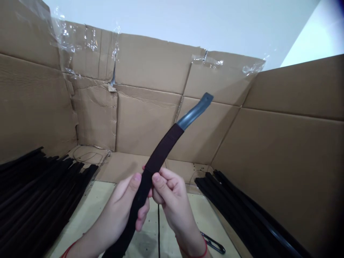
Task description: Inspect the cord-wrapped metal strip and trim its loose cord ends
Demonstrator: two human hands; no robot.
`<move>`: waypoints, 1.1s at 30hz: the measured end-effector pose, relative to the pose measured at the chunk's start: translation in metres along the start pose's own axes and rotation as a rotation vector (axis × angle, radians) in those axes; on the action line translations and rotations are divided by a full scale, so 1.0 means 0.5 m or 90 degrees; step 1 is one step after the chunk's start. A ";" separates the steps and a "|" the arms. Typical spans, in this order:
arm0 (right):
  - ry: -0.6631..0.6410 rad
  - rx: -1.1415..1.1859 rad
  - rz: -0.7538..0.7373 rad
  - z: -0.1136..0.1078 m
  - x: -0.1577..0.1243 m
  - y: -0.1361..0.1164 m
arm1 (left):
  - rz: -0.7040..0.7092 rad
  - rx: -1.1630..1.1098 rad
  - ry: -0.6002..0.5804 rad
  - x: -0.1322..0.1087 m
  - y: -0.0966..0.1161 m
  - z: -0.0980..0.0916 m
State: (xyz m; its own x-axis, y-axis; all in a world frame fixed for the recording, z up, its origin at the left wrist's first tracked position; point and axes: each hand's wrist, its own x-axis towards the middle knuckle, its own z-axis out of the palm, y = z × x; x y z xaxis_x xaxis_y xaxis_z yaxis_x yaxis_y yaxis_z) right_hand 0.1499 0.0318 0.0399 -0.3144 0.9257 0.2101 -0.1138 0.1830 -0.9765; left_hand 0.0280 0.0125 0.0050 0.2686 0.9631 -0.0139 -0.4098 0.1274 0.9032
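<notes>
A long, slightly curved metal tube (194,111) rises diagonally in front of me, its bare grey end flattened and pierced by a small hole. Dark fabric sleeving (164,147) covers the rest, brownish near the tip and black lower down. My left hand (129,200) wraps round the black part, thumb along its left side. Beside it, my right hand (170,191) pinches the sleeving's right edge with thumb and curled fingers. The tube's lower end runs out of view at the bottom.
Several black covered strips (40,200) lie heaped at left, and more dark strips (242,211) lie at right. A black slotted tool (215,245) rests on the pale table (88,211) by my right wrist. Taped cardboard walls (150,61) enclose the back and sides.
</notes>
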 end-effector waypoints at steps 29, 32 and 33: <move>-0.056 0.027 0.027 0.004 -0.010 -0.006 | -0.095 -0.028 -0.099 -0.012 0.006 -0.007; 0.025 -0.004 0.000 0.008 -0.012 -0.008 | -0.072 0.000 -0.136 -0.014 0.011 -0.015; 0.056 -0.019 -0.020 0.010 -0.009 -0.007 | -0.006 0.058 -0.083 -0.012 0.012 -0.015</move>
State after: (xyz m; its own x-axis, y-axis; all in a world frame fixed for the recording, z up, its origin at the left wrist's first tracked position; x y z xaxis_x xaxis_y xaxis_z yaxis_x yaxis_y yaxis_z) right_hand 0.1470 0.0251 0.0427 -0.2276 0.9444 0.2373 -0.0934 0.2214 -0.9707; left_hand 0.0174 0.0092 0.0073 0.3855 0.9223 0.0273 -0.3271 0.1090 0.9387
